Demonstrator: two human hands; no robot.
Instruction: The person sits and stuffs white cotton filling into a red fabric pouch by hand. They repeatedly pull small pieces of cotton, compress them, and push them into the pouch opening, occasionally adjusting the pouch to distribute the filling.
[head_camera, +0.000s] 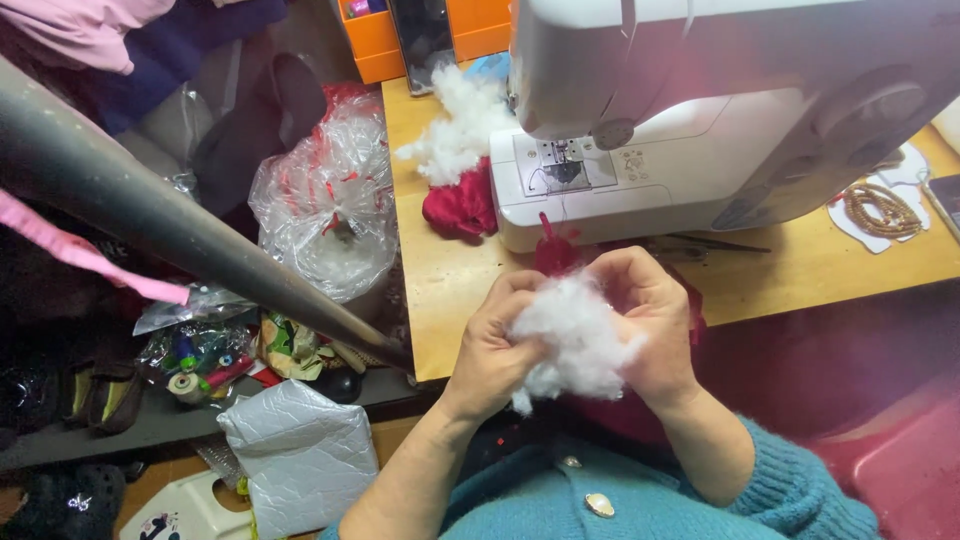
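white stuffing (575, 335) sits pinched between the fingers of the left hand (492, 345) and right hand (650, 320), mostly outside the red fabric piece (556, 255). more stuffing (455, 125) waits by the sewing machine (700, 120).

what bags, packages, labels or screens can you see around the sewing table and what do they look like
Clear plastic bag: left of the table, crumpled, red print.
Small clear bag: lower left shelf, holds colourful bits.
White wrapped package: bottom left, crinkled, blocky.
Dark screen: table's far end, between orange bins, upright.
Phone: right table edge, dark, mostly cut off.
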